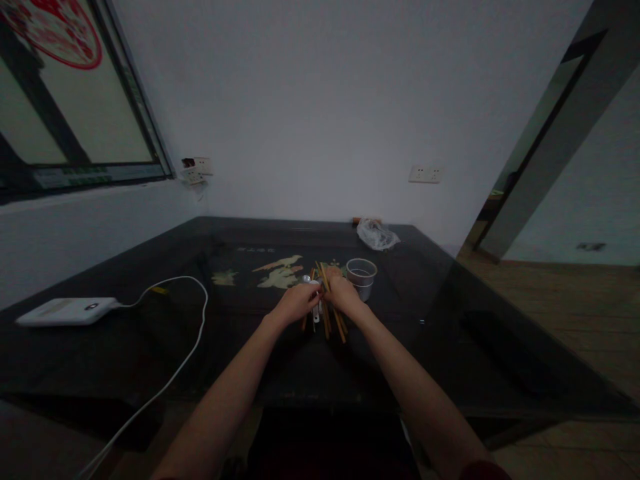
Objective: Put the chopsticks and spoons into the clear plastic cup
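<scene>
A: Where are the hands?
B: Mid-table. The left hand (297, 301) and right hand (342, 293) are both closed around a bundle of chopsticks (326, 313) and white spoons (315, 300).
A: Anything close by?
B: A clear cup (361, 277) just right of them; a power bank (67, 311) far left.

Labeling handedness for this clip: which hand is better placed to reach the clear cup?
Probably the right hand. It sits directly beside the clear cup while gripping the wooden chopsticks. The left hand is on the far side of the bundle, at the white utensil.
</scene>
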Demonstrator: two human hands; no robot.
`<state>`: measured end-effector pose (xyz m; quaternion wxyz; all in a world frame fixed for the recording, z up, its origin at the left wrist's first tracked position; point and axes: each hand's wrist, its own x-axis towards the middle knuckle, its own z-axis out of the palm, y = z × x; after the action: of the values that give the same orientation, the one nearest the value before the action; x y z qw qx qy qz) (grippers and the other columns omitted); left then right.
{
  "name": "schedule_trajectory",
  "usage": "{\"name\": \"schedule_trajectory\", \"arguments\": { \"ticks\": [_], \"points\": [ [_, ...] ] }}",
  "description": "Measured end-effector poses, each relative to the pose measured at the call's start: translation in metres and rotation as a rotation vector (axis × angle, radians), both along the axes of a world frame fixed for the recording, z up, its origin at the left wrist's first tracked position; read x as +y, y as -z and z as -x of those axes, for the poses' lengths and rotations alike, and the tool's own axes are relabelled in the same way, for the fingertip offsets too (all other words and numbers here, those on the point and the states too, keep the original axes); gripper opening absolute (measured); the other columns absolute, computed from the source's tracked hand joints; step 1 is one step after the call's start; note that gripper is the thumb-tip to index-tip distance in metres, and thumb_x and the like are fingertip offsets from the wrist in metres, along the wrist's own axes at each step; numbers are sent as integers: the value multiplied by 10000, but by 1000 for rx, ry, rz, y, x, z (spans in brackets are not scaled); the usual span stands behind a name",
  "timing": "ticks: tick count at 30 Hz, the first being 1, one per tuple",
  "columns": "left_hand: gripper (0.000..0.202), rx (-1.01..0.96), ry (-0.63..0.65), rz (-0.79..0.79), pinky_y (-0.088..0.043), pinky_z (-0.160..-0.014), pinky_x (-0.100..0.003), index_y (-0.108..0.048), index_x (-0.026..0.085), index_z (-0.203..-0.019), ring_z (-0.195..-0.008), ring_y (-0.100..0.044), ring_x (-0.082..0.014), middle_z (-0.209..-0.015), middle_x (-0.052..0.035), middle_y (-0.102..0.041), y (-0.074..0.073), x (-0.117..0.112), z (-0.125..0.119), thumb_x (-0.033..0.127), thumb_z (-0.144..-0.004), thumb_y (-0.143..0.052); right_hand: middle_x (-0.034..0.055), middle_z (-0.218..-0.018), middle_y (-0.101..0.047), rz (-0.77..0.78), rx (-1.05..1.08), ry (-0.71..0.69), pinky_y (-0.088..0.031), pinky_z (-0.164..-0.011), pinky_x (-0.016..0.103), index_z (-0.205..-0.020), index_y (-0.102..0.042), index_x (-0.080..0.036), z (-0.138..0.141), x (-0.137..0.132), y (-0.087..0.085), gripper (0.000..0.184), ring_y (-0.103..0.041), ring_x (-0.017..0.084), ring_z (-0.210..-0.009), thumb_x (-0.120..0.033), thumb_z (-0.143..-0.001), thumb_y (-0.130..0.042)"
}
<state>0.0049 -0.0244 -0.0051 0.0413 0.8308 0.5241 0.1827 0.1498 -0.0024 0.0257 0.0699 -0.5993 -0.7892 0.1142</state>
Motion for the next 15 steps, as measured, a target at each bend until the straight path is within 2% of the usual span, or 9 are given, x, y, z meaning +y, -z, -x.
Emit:
{"name": "schedule_trajectory", "arguments": {
  "ticks": [4, 8, 12, 15],
  "points": [
    [215, -105, -16, -9, -402, -639, -240, -631, 208, -947, -713, -596, -159, -793, -32, -660, -7, -2, 0, 283, -863, -448, 113, -973, -687, -110, 162, -90, -459, -807, 300, -1107, -633, -164, -20, -14, -8, 331, -641, 235, -937, -200, -791, -543],
    [236, -326, -32, -13, -420, -647, -236, -642, 191, -962, -694, -593, -145, -767, -20, -662, -13, -4, -2, 285, -854, -455, 20, -766, -673, -213, 455, -197, -454, -672, 235, -1084, -617, -175, -48, -23, -8, 340, -627, 153, -703, -149, -753, -546],
    [214, -576, -40, 63, -460, -673, -243, -631, 157, -931, -747, -609, -146, -805, -30, -663, -12, 3, -14, 262, -841, -468, 8, -776, -657, -260, 752, -286, -463, -631, 223, -1027, -587, -161, -77, -21, -4, 274, -611, 135, -678, -212, -761, -546],
    [211, -706, -29, 128, -486, -763, -275, -597, 142, -995, -860, -616, -158, -936, -66, -660, -5, 15, -34, 227, -815, -526, 23, -800, -653, -284, 856, -266, -480, -638, 235, -973, -572, -156, -93, -19, -2, 221, -624, 147, -708, -256, -778, -539]
  ]
}}
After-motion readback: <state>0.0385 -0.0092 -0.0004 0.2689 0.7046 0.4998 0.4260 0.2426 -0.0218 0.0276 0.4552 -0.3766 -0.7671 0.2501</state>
